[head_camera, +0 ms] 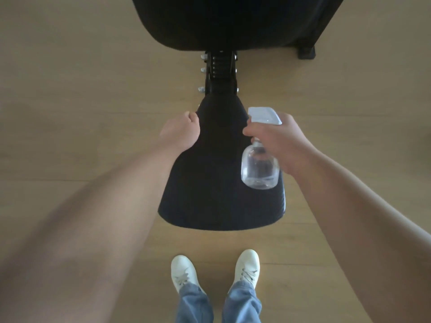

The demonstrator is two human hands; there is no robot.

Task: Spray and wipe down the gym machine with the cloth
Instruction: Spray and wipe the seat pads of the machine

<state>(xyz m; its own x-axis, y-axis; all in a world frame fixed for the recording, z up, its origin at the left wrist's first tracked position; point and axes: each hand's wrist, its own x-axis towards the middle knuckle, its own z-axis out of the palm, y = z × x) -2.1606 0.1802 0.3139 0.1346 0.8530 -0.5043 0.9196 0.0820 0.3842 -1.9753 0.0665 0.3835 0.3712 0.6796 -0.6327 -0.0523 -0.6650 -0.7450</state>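
Seat pad [217, 178]: black, centre of view.
Spray bottle [260, 169]: clear, above the pad's right side.
Right hand [278, 141]: wrapped round the bottle neck, under the trigger head.
Left hand [180, 132]: at the pad's left edge, fingers curled; what it holds, if anything, cannot be told.

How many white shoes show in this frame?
2. Left shoe is on the wood floor at bottom centre; right shoe stands beside it, apart. Both are short of the black seat pad's near edge. None looks hidden.
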